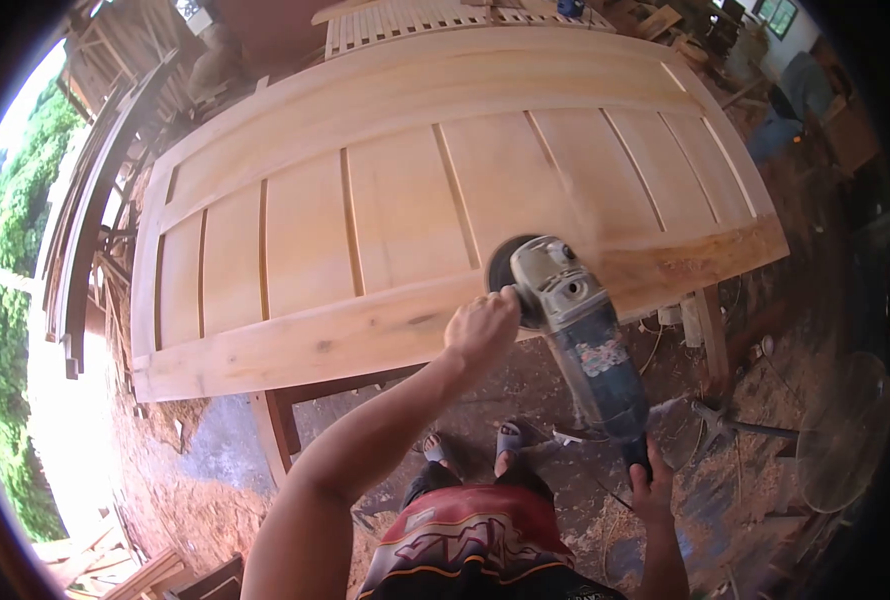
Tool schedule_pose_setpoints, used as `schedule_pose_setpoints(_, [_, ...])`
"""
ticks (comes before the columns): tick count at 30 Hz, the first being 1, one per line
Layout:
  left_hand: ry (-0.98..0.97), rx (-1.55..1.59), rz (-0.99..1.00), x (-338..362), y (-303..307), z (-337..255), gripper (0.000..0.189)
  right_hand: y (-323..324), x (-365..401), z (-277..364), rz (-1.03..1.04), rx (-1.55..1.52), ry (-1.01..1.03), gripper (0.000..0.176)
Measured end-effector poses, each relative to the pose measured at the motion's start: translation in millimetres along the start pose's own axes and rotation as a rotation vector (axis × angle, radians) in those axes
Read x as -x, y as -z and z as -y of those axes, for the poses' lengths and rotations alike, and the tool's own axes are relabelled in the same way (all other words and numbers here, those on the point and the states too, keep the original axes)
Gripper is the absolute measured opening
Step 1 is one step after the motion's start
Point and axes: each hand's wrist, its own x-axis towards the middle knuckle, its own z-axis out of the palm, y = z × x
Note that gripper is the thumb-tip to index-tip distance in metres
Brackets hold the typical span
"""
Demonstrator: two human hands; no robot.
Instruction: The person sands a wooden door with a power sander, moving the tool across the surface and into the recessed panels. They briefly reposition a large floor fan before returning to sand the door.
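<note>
A large wooden panel door [395, 235] with long grooves lies flat across a support in front of me. Over its near edge is an angle grinder [595, 350] with a blue body and a grey metal head. Its dark round disc [503, 268] lies against the near rail of the door. My left hand [483, 325] is closed at the grinder's head, where the side handle is hidden by the fingers. At the rear end, my right hand [652, 488] wraps around the grinder's handle. Right of the disc, the rail looks darker and rougher than the pale wood elsewhere.
Long dark boards [100, 215] lean at the left. A slatted wooden piece [405, 35] lies behind the door. On the right stands a round fan [845, 430] with its base on the floor. Shavings and a cord lie on the floor around my feet.
</note>
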Motion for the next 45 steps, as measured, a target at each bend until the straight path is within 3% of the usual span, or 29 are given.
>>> schedule_pose_setpoints(6, [-0.231, 0.023, -0.077, -98.3, -35.0, -107.6, 0.014, 57.4, 1.9, -52.4, -0.177, -0.063, -0.130, 0.061])
schedule_pose_setpoints(9, [-0.233, -0.022, -0.046, -100.8, -31.9, -117.1, 0.013, 64.0, 0.5, -54.1, -0.142, -0.159, -0.244, 0.058])
schedule_pose_setpoints(10, [-0.226, -0.048, -0.035, -97.9, -29.4, -110.1, 0.013, 56.7, 1.0, -51.0, -0.153, -0.120, -0.178, 0.058])
schedule_pose_setpoints(20, [0.078, -0.092, -0.049, 51.4, 7.9, 65.6, 0.018, -63.9, 14.8, 59.5, -0.030, -0.051, 0.149, 0.057])
schedule_pose_setpoints(22, [0.096, -0.044, -0.154, 93.9, 8.9, 118.5, 0.017, -94.6, 23.0, 90.7, 0.077, -0.071, 0.126, 0.055])
schedule_pose_setpoints(25, [0.239, -0.052, -0.158, 158.0, 17.6, 190.8, 0.012, -141.7, 23.9, 141.5, 0.163, -0.122, 0.194, 0.059])
schedule_pose_setpoints(30, [0.357, -0.062, -0.243, 243.4, 30.1, 280.7, 0.011, -205.7, 21.1, 178.2, 0.426, -0.190, 0.245, 0.063])
schedule_pose_setpoints(33, [0.407, -0.035, -0.223, 251.4, 36.8, 275.8, 0.011, -213.0, 22.6, 178.7, 0.422, -0.232, 0.277, 0.064])
schedule_pose_setpoints(36, [0.437, -0.008, -0.186, 238.5, 23.7, 257.2, 0.018, -193.7, 29.8, 159.3, 0.369, -0.080, 0.305, 0.064])
schedule_pose_setpoints(38, [0.382, -0.072, -0.130, 206.5, 7.9, 202.0, 0.021, -158.2, 41.8, 124.0, 0.166, -0.130, 0.360, 0.060])
schedule_pose_setpoints(42, [0.270, -0.008, -0.052, 142.4, -11.3, 97.7, 0.021, -89.0, 78.4, 52.1, 0.145, -0.041, 0.072, 0.057])
schedule_pose_setpoints(44, [0.122, -0.033, -0.059, 110.1, -21.0, 49.3, 0.018, -62.5, 91.2, 15.1, 0.040, -0.066, 0.011, 0.058])
schedule_pose_setpoints(45, [0.097, 0.052, -0.085, 110.3, -17.1, 47.8, 0.016, -53.9, 97.9, 1.6, 0.008, -0.053, -0.029, 0.058])
